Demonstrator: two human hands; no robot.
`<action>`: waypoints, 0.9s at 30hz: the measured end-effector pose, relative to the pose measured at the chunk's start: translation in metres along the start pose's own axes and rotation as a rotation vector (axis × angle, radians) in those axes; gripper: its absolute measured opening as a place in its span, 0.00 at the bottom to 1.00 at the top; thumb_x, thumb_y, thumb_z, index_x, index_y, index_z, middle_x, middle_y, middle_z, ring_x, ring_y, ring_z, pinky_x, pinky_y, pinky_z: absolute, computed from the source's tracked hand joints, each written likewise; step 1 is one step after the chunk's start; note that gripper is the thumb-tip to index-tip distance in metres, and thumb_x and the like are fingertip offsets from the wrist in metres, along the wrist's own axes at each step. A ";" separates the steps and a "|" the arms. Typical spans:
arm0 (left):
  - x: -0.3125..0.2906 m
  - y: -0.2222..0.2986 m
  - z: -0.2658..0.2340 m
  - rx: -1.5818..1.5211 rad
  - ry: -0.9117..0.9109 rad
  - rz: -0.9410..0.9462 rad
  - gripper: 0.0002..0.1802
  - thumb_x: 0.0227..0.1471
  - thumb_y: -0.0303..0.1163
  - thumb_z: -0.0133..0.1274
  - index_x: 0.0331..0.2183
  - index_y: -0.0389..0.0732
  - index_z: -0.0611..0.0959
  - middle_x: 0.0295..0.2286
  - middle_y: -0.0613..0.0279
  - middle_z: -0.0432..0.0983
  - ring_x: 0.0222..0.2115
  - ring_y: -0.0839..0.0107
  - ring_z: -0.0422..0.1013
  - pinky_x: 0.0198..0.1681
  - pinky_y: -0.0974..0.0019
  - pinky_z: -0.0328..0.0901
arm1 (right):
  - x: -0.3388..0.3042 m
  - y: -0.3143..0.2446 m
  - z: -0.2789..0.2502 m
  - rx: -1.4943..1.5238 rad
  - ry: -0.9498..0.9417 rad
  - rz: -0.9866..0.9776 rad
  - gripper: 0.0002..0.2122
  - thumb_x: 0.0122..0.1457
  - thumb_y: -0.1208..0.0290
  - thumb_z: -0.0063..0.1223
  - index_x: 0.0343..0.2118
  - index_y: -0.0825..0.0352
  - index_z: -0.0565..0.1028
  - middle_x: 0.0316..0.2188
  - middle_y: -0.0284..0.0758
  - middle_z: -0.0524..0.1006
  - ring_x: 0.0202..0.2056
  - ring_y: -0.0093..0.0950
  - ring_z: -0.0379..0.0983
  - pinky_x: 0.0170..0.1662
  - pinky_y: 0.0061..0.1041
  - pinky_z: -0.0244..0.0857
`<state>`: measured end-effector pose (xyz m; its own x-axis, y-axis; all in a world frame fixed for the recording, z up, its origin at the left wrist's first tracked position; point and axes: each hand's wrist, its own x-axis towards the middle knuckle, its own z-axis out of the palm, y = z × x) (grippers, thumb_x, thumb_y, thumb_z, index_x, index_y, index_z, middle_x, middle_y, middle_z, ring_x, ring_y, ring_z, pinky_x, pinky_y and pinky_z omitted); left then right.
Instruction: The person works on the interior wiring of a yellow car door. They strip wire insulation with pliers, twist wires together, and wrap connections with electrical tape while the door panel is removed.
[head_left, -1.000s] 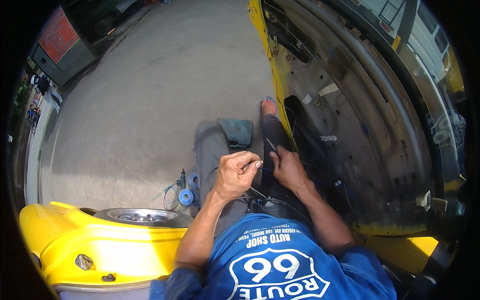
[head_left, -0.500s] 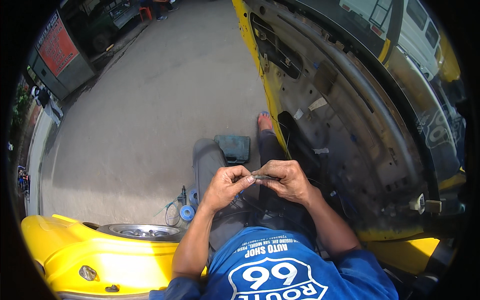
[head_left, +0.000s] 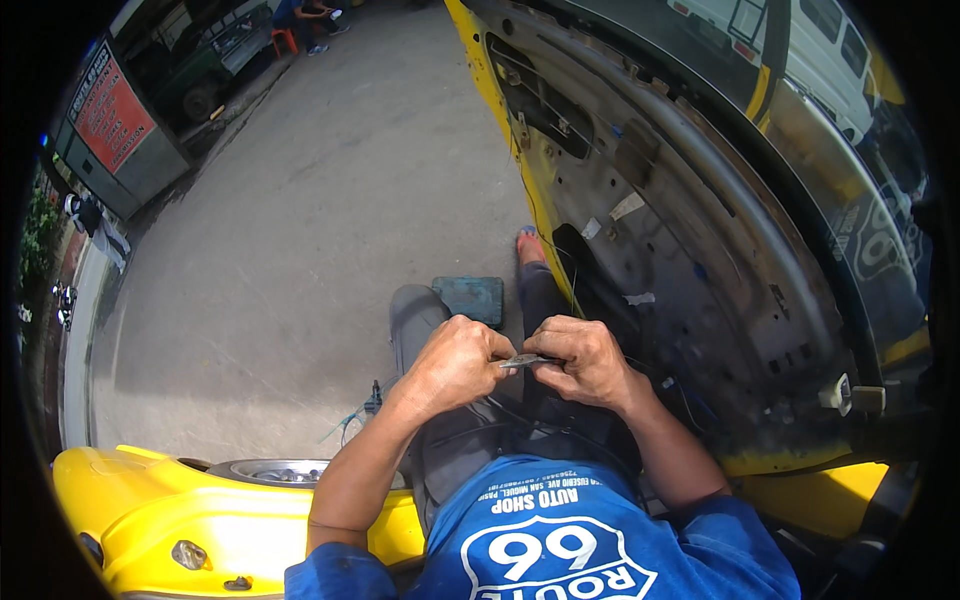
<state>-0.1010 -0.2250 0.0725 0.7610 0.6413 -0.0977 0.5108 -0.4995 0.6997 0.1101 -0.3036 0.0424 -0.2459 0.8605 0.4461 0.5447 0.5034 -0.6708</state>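
Above my lap, my left hand (head_left: 458,362) and my right hand (head_left: 580,362) face each other, a small gap between their fingertips. A thin, flat, greyish piece (head_left: 524,360) spans that gap; its exact kind is too small to make out. My right thumb and fingers pinch its right end. The fingers of my left hand are closed at its left end, with the tips partly hidden. A thin dark wire passes close to my right hand along the door edge. Below the hands are my dark trousers and blue shirt.
An open yellow car door (head_left: 690,230), its inner panel bare, stands close on my right. A yellow body part with a wheel (head_left: 275,471) is at lower left. A teal case (head_left: 470,300) lies ahead on the concrete. Far off, a person sits on a red stool (head_left: 285,42).
My left hand has turned, its knuckles now facing up, and its forearm has swung left over the blue reels. More of the flat piece shows between the hands. My view has shifted slightly.
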 end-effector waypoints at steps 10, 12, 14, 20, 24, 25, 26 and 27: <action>-0.009 -0.003 0.034 0.117 0.303 0.111 0.10 0.46 0.29 0.70 0.26 0.33 0.87 0.23 0.56 0.82 0.27 0.62 0.77 0.39 0.58 0.67 | -0.023 0.002 0.008 0.230 0.154 0.510 0.09 0.60 0.72 0.63 0.38 0.73 0.83 0.28 0.40 0.82 0.27 0.24 0.76 0.32 0.28 0.68; -0.012 -0.007 0.033 -0.135 0.232 -0.079 0.08 0.53 0.29 0.67 0.30 0.33 0.88 0.26 0.58 0.84 0.28 0.69 0.79 0.37 0.62 0.70 | -0.038 0.004 -0.007 0.231 0.247 0.610 0.09 0.62 0.71 0.63 0.39 0.72 0.83 0.28 0.40 0.81 0.27 0.25 0.75 0.33 0.28 0.68; -0.007 -0.014 0.033 -0.394 0.267 -0.143 0.08 0.59 0.30 0.65 0.35 0.33 0.89 0.28 0.59 0.85 0.29 0.75 0.80 0.36 0.66 0.72 | -0.072 -0.004 -0.034 0.134 0.098 0.593 0.12 0.68 0.65 0.59 0.40 0.72 0.82 0.27 0.38 0.80 0.28 0.28 0.74 0.34 0.31 0.68; 0.022 -0.047 0.015 -0.686 0.630 0.047 0.15 0.69 0.31 0.55 0.50 0.31 0.85 0.30 0.59 0.84 0.33 0.73 0.81 0.37 0.69 0.76 | -0.223 -0.079 -0.077 0.290 -0.186 0.969 0.17 0.71 0.59 0.55 0.46 0.71 0.82 0.35 0.41 0.83 0.39 0.31 0.80 0.44 0.32 0.72; 0.056 -0.070 -0.018 -0.646 0.851 0.010 0.19 0.70 0.36 0.54 0.54 0.34 0.82 0.36 0.59 0.84 0.34 0.72 0.82 0.38 0.72 0.73 | -0.351 -0.087 -0.073 0.391 -0.098 1.361 0.15 0.69 0.62 0.56 0.49 0.70 0.82 0.37 0.40 0.84 0.40 0.31 0.80 0.46 0.33 0.72; 0.066 -0.074 -0.025 -0.618 0.925 0.015 0.19 0.70 0.36 0.54 0.55 0.34 0.81 0.37 0.59 0.84 0.34 0.72 0.82 0.38 0.72 0.74 | -0.386 -0.072 -0.065 0.417 -0.055 1.423 0.15 0.68 0.64 0.56 0.49 0.69 0.82 0.38 0.40 0.84 0.40 0.32 0.80 0.46 0.32 0.73; 0.076 -0.077 -0.030 -0.676 0.897 -0.013 0.18 0.70 0.36 0.54 0.54 0.34 0.81 0.37 0.58 0.84 0.35 0.71 0.82 0.37 0.71 0.74 | -0.422 -0.053 -0.054 0.230 -0.185 1.517 0.15 0.67 0.64 0.57 0.49 0.69 0.82 0.38 0.40 0.84 0.39 0.32 0.80 0.46 0.32 0.73; 0.087 -0.081 -0.033 -0.711 0.878 -0.022 0.17 0.70 0.35 0.54 0.53 0.33 0.81 0.37 0.56 0.84 0.35 0.70 0.82 0.37 0.71 0.74 | -0.459 -0.035 -0.042 0.065 -0.296 1.507 0.15 0.65 0.64 0.58 0.49 0.69 0.82 0.38 0.40 0.84 0.39 0.32 0.80 0.46 0.31 0.73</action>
<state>-0.0892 -0.1095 0.0312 0.0668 0.9732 0.2201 -0.0363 -0.2181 0.9753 0.2380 -0.7197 -0.1141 0.3345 0.5380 -0.7737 0.3930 -0.8259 -0.4044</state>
